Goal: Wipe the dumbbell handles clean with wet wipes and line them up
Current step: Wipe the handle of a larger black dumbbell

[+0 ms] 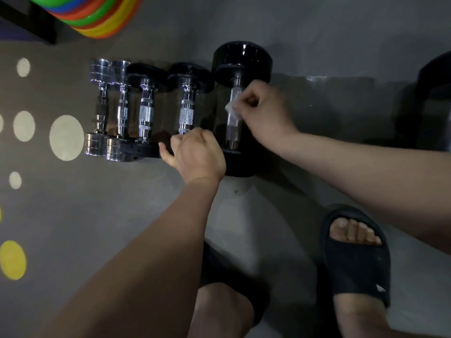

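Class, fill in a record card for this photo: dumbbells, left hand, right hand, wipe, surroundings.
Dumbbells: five in a row on the grey floor; chrome pair leftmost, large dumbbell rightmost.
Left hand: fingers curled over the near end of the fourth dumbbell from the left.
Right hand: pinches the wet wipe.
Wipe: against the large dumbbell's handle.
Surroundings: coloured discs stacked top left; black sandals.

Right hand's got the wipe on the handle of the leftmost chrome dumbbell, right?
No. The head view shows the right hand holding the wipe on the handle of the rightmost, large black dumbbell, not a chrome one.
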The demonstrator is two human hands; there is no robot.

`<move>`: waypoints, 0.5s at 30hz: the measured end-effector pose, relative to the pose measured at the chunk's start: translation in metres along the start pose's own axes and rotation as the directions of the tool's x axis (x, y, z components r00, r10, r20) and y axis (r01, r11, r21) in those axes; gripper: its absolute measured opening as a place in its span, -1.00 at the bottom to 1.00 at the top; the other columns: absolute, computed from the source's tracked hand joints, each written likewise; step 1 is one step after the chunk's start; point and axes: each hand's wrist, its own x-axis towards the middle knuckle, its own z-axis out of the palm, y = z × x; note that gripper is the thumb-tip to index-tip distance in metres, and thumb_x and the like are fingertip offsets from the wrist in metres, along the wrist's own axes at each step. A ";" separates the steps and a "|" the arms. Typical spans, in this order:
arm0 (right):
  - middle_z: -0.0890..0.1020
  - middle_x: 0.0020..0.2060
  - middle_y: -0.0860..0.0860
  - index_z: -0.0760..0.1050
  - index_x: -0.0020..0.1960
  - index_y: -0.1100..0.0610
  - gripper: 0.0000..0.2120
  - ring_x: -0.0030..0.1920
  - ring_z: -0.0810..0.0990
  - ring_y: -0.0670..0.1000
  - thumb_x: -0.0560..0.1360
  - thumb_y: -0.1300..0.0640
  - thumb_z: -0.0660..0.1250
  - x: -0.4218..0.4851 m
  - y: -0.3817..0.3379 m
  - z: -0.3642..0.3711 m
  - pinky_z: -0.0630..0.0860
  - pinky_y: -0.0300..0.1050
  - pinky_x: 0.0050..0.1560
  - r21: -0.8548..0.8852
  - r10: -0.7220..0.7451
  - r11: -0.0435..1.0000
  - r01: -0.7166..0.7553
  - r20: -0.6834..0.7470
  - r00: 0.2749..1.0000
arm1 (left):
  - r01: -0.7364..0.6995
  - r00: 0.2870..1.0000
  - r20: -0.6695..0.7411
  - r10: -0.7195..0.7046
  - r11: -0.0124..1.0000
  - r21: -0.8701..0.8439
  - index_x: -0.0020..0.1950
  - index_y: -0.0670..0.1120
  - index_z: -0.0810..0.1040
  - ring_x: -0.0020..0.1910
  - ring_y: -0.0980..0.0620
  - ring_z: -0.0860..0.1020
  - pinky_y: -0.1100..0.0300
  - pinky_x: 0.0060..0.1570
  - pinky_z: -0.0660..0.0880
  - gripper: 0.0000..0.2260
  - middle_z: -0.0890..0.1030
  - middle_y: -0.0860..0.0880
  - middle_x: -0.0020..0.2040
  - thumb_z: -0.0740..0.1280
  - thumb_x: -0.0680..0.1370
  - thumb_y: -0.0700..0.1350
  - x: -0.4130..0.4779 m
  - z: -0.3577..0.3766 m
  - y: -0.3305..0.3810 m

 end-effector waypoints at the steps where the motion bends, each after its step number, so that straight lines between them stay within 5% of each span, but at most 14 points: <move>1: 0.63 -0.14 -0.06 0.54 -0.17 -0.04 -0.89 -0.14 0.60 -0.10 0.47 0.03 0.46 0.005 -0.001 -0.001 0.57 -0.10 -0.05 0.011 0.015 1.000 -0.015 -0.042 0.999 | 0.001 1.000 0.000 -0.001 1.000 0.001 -0.21 -0.04 0.61 0.19 0.10 0.36 -0.12 0.53 -0.20 -0.66 0.42 0.14 -0.37 0.10 0.62 -0.08 0.000 0.000 0.000; 7: 0.64 -0.11 -0.01 0.64 -0.10 0.00 -0.97 -0.08 0.60 -0.07 0.48 0.07 0.47 -0.011 0.009 0.005 0.54 -0.14 0.04 -0.035 -0.072 0.997 0.070 -0.066 0.995 | -0.004 1.000 -0.012 0.004 1.000 0.002 -0.21 -0.03 0.61 0.18 0.11 0.36 -0.13 0.53 -0.21 -0.67 0.44 0.13 -0.36 0.10 0.61 -0.08 0.001 0.003 -0.002; 12: 0.57 -0.02 -0.01 0.69 0.06 0.02 -0.87 -0.06 0.52 -0.12 0.55 0.07 0.40 0.006 0.001 0.002 0.40 -0.40 0.02 -0.106 -0.147 0.985 0.136 -0.102 0.984 | -0.009 1.000 -0.006 0.009 1.000 0.018 -0.20 -0.03 0.62 0.19 0.10 0.36 -0.12 0.53 -0.21 -0.66 0.43 0.13 -0.37 0.10 0.61 -0.09 0.000 0.002 -0.001; 15: 0.58 -0.02 0.00 0.68 0.13 0.04 -0.82 -0.05 0.52 -0.11 0.59 0.06 0.36 0.005 0.000 0.004 0.44 -0.32 0.04 -0.119 -0.138 0.985 0.122 -0.132 0.982 | -0.007 1.000 -0.006 0.007 1.000 0.018 -0.20 -0.03 0.62 0.20 0.08 0.36 -0.11 0.53 -0.22 -0.67 0.43 0.12 -0.36 0.10 0.60 -0.08 0.001 0.003 -0.001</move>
